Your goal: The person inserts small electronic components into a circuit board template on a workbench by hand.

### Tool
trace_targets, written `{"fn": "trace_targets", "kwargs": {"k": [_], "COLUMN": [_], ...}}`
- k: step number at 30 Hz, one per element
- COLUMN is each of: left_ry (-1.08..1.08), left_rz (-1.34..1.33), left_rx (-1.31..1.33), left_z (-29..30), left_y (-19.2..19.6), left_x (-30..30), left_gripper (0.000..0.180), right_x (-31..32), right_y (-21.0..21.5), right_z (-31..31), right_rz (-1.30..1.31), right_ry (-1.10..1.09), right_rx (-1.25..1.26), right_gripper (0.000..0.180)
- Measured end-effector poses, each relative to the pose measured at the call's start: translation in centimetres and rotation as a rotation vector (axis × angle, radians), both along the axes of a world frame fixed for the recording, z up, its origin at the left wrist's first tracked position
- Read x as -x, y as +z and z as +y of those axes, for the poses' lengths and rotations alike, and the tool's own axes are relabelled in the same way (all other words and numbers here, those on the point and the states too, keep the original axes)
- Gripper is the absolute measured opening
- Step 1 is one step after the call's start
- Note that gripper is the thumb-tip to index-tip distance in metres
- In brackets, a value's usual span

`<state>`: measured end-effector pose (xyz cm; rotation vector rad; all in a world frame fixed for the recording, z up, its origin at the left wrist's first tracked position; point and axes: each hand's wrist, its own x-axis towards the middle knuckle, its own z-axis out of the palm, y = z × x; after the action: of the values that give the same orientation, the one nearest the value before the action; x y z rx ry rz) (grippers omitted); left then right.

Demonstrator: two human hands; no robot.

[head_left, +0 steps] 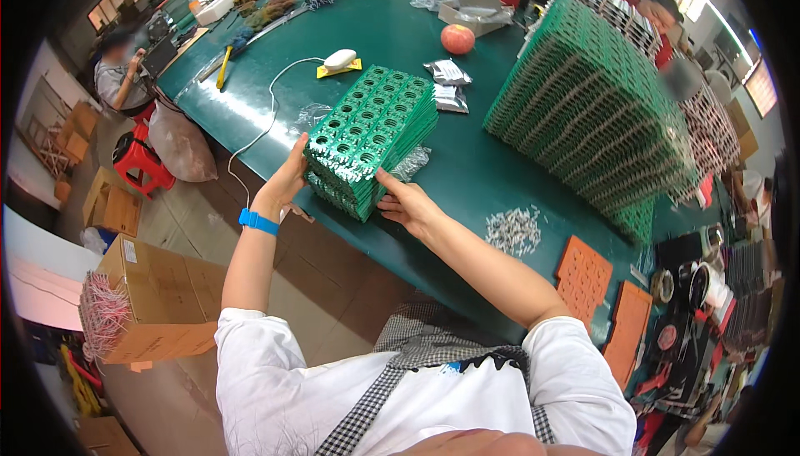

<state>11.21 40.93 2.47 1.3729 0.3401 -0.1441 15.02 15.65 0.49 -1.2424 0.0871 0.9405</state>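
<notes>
A thick stack of green circuit boards (372,135) with round holes lies on the green table (467,164) near its front edge. My left hand (287,179) presses against the stack's left near corner, fingers around its side. My right hand (404,200) grips the stack's near right edge, thumb on the side. A blue band (258,222) sits on my left wrist.
A tall slanted pile of green boards (587,114) stands to the right. Small white parts (514,230) and orange perforated plates (583,277) lie near the front. A red apple (457,38), foil packets (448,82) and a white mouse (339,59) are behind. Cardboard boxes (150,298) sit on the floor at left.
</notes>
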Motion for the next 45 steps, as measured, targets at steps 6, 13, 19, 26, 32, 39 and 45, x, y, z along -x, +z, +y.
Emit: {"fn": "trace_targets", "kwargs": {"k": [6,13,19,26,32,39,45], "left_ry": [-0.163,-0.217,-0.085,-0.109,-0.108,0.128,0.183], "left_rz": [-0.003,0.004,-0.227,-0.401,-0.348,-0.438,-0.51], "left_rx": [-0.025,-0.111,-0.534,-1.007,-0.931,-0.927,-0.507], "left_z": [-5.4,-7.3,-4.9,-10.8,-10.7,-8.1,-17.9], "left_y": [0.3,1.6,5.4,6.0,6.2,13.7,15.1], "left_x": [2.1,1.1,-1.5,-3.8,-4.0,-1.8,10.4], "left_gripper": [0.085,0.082,0.069,0.056,0.059,0.024,0.025], "right_x": [3.6,5.1,9.2,15.9,17.5,16.7,18.4], "right_y": [0.2,0.8,1.9,3.2,0.1,0.2,1.4], "right_z": [-5.9,-8.2,-14.9,-33.8,-37.3,-36.1,-32.9], "right_rz": [-0.034,-0.061,-0.483,-1.531,-1.179,-1.261,-1.225], "right_ry": [-0.131,-0.109,0.106,0.029,0.037,-0.081,-0.159], "right_rx": [0.036,-0.021,0.091,1.219,1.298,1.159,1.203], "right_gripper": [0.074,0.084,0.06,0.058,0.063,0.066,0.063]}}
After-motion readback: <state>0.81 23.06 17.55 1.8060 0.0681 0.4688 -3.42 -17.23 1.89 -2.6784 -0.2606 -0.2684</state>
